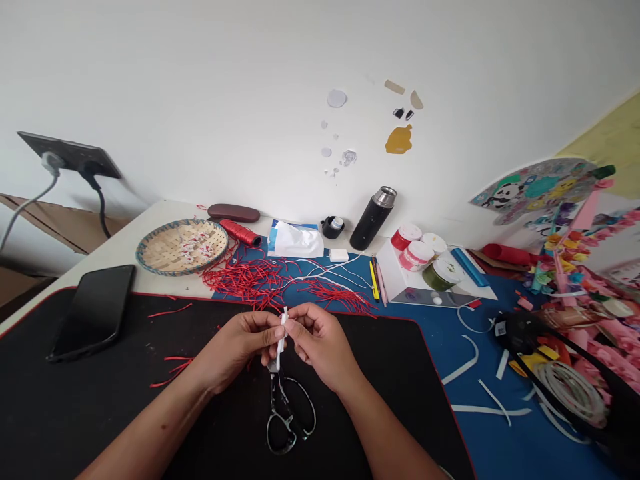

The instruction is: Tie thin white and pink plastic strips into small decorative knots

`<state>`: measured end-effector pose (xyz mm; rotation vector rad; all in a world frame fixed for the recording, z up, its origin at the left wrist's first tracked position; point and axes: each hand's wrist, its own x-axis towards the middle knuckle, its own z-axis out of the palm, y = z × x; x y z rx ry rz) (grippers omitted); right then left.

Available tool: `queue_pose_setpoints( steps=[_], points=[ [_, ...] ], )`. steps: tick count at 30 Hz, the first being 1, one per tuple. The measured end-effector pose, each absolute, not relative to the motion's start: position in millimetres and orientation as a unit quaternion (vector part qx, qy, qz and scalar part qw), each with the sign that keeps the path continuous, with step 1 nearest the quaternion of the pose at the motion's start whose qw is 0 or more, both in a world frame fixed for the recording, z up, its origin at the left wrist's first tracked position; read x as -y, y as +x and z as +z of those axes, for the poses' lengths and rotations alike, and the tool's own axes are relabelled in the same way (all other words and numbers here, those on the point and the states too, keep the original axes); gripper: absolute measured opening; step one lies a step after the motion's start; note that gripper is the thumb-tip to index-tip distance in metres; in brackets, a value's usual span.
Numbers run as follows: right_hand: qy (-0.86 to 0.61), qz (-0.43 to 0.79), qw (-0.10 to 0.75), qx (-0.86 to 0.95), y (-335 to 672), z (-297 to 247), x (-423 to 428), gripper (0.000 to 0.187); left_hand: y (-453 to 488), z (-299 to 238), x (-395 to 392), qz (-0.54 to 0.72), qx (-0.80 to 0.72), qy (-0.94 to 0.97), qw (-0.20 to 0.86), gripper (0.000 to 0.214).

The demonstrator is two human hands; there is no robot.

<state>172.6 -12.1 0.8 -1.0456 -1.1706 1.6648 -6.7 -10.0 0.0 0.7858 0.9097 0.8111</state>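
Observation:
A narrow white strip [281, 347] stands upright between my hands over the black mat [210, 433]. My left hand [256, 340] pinches it between thumb and fingers from one side. From the other side my right hand [317, 340] grips its upper part, thumb against it. Right below the hands lie black-handled scissors [287, 410], their blades partly hidden under my fingers. Behind the hands spreads a tangle of red cords [250, 277]. A few short red cord pieces [177, 370] lie on the mat by my left forearm.
At the left are a phone [94, 310] and a woven basket [145, 263] with small bits. Along the back stand a red thread spool [240, 233], a white packet [296, 240], a black flask [373, 219] and several ribbon rolls [417, 257]. White strips [463, 363] and pink paper flowers [595, 333] lie right.

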Motion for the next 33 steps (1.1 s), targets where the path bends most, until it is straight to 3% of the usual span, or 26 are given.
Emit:
queue_pose_setpoints(
  steps=[24,33],
  points=[
    [-0.467,0.584,0.429,0.507,172.2,-0.5,13.5,0.02,-3.3,2.5,12.0,0.407,-0.487,0.456,0.624,0.047],
    [-0.479,0.53,0.435,0.548,171.7,-1.1,14.4,0.017,-0.6,3.3,18.1,0.419,-0.529,0.51,0.533,0.036]
  ],
)
